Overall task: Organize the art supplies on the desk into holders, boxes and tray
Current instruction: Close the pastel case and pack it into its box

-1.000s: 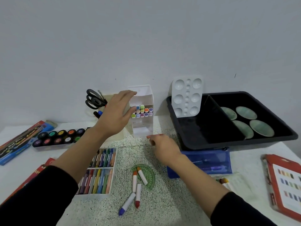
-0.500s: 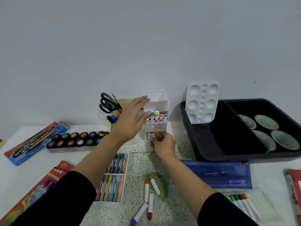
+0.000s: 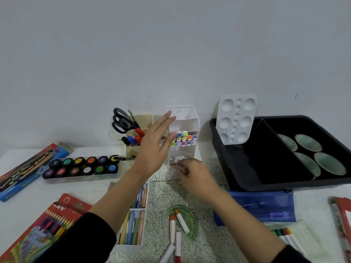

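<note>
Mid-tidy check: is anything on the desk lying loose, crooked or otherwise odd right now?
Four loose markers lie at mixed angles on the desk, partly on a green protractor. A second bunch of markers lies loose at lower right. The white palette stands propped on edge in the black tray, not flat. No spill visible.

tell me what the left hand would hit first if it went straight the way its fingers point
Most likely the white marker holder: the left hand points its straight fingers up and right at the upper shelves, above the row of markers. Depth is unclear, so the gap is uncertain.
</note>
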The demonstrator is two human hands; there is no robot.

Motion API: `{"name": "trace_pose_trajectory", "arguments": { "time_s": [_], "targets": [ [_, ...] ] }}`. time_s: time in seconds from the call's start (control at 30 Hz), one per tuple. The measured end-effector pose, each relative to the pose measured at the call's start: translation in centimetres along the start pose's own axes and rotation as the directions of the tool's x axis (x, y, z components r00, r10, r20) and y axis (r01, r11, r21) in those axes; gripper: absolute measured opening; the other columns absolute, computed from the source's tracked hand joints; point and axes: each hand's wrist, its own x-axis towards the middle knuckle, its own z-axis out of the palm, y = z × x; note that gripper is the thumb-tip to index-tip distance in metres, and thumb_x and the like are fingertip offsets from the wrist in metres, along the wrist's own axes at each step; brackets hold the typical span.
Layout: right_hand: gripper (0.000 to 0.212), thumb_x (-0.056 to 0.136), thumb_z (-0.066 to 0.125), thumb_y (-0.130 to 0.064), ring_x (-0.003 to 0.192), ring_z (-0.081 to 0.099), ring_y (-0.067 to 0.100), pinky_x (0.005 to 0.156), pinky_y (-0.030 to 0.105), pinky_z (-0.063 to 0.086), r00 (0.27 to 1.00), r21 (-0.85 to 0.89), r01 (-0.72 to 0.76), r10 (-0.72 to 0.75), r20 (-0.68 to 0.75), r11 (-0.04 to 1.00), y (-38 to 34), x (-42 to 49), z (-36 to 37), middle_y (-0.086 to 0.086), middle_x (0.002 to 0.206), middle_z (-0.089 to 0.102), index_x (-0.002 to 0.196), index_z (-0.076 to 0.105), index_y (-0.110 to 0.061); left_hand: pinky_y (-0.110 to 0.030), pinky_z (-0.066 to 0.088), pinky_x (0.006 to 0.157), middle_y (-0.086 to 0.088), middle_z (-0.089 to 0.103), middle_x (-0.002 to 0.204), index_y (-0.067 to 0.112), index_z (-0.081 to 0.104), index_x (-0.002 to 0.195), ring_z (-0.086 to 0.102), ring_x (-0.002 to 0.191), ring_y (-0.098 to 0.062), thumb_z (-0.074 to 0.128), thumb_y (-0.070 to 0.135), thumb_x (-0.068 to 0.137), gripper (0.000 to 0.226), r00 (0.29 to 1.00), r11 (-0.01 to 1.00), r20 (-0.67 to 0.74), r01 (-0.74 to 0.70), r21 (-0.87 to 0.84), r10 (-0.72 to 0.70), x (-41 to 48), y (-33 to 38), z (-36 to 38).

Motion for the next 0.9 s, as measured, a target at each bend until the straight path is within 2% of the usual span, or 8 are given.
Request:
{"name": "trace_pose_trajectory", "arguments": {
  "time_s": [0.13, 0.2, 0.37, 0.47, 0.6, 0.7, 0.8, 0.9],
  "targets": [
    [0.021, 0.098, 0.053, -0.023, 0.088, 0.063, 0.018, 0.077, 0.038, 0.056, 0.965, -0.223, 0.167, -0.114, 0.235, 0.96, 1.2, -2.9, -4.3, 0.002, 0.104, 0.067, 0.113, 0.067, -0.016, -0.034, 0.042, 0.114, 0.021, 0.03, 0.16, 0.033, 0.043, 0.15, 0.022, 0.144, 0.012, 0.05, 0.034, 0.104, 0.046, 0.996, 0.988, -0.028, 0.085, -0.129, -0.089, -1.1, 1.6, 0.4],
    [0.022, 0.099, 0.048, -0.024, 0.09, 0.062, 0.021, 0.077, 0.04, 0.055, 0.953, -0.329, 0.219, -0.128, 0.276, 0.919, 1.9, -4.5, -5.6, 0.003, 0.102, 0.063, 0.109, 0.064, -0.013, -0.038, 0.039, 0.117, 0.021, 0.034, 0.158, 0.037, 0.041, 0.151, 0.029, 0.144, 0.007, 0.05, 0.037, 0.104, 0.048, 0.988, 0.977, -0.046, 0.136, -0.166, -0.145, -2.4, 2.2, 0.7],
    [0.031, 0.102, 0.045, -0.029, 0.101, 0.059, 0.024, 0.083, 0.037, 0.051, 0.934, -0.418, 0.295, -0.167, 0.316, 0.859, 3.8, -8.5, -5.9, 0.003, 0.113, 0.06, 0.127, 0.055, -0.015, -0.046, 0.045, 0.111, 0.016, 0.047, 0.151, 0.038, 0.036, 0.153, 0.042, 0.137, 0.002, 0.054, 0.042, 0.101, 0.055, 0.982, 0.979, -0.064, 0.172, -0.106, -0.18, -5.5, 2.7, 1.5],
    [0.023, 0.102, 0.044, -0.03, 0.091, 0.06, 0.023, 0.075, 0.034, 0.042, 0.923, -0.434, 0.339, -0.207, 0.325, 0.834, 4.3, -10.1, -5.5, 0.001, 0.102, 0.061, 0.104, 0.062, -0.016, -0.051, 0.048, 0.106, 0.008, 0.043, 0.149, 0.043, 0.029, 0.154, 0.044, 0.136, -0.006, 0.051, 0.047, 0.101, 0.057, 0.989, 0.99, -0.044, 0.14, 0.001, -0.14, -5.0, 3.0, 1.4],
    [0.025, 0.099, 0.045, -0.031, 0.087, 0.061, 0.021, 0.076, 0.038, 0.051, 0.921, -0.314, 0.283, -0.165, 0.354, 0.906, 5.1, -11.0, -5.3, 0.0, 0.101, 0.062, 0.101, 0.066, -0.017, -0.054, 0.044, 0.108, -0.001, 0.039, 0.15, 0.043, 0.022, 0.155, 0.043, 0.136, -0.016, 0.042, 0.056, 0.103, 0.057, 0.986, 0.981, 0.024, 0.159, 0.112, -0.162, -2.7, 3.1, 1.1],
    [0.026, 0.101, 0.046, -0.031, 0.089, 0.062, 0.022, 0.081, 0.041, 0.053, 0.953, -0.251, 0.204, -0.133, 0.273, 0.946, 5.2, -11.2, -4.8, 0.0, 0.108, 0.056, 0.11, 0.065, -0.016, -0.053, 0.04, 0.111, 0.0, 0.04, 0.153, 0.038, 0.026, 0.154, 0.044, 0.135, -0.017, 0.038, 0.056, 0.103, 0.056, 0.986, 0.967, 0.039, 0.15, 0.204, -0.162, -1.5, 3.2, 1.2],
    [0.04, 0.105, 0.042, -0.039, 0.107, 0.059, 0.028, 0.092, 0.036, 0.05, 0.981, -0.34, 0.126, -0.066, 0.182, 0.932, 4.3, -10.7, -4.0, 0.008, 0.127, 0.049, 0.135, 0.051, -0.014, -0.047, 0.048, 0.1, -0.004, 0.045, 0.147, 0.041, 0.024, 0.152, 0.06, 0.107, -0.015, 0.039, 0.056, 0.103, 0.054, 0.984, 0.955, 0.022, 0.163, 0.247, -0.174, -0.6, 3.3, 1.0],
    [0.052, 0.103, 0.044, -0.036, 0.125, 0.046, 0.036, 0.108, 0.042, 0.041, 0.969, -0.525, 0.078, 0.06, 0.24, 0.848, 3.3, -9.4, -3.4, 0.021, 0.137, 0.043, 0.145, 0.038, -0.007, -0.034, 0.045, 0.084, -0.006, 0.049, 0.133, 0.038, 0.027, 0.154, 0.059, 0.087, -0.009, 0.038, 0.054, 0.104, 0.054, 0.988, 0.941, 0.023, 0.138, 0.309, -0.153, 0.7, 3.4, 0.6]
  ]
}}
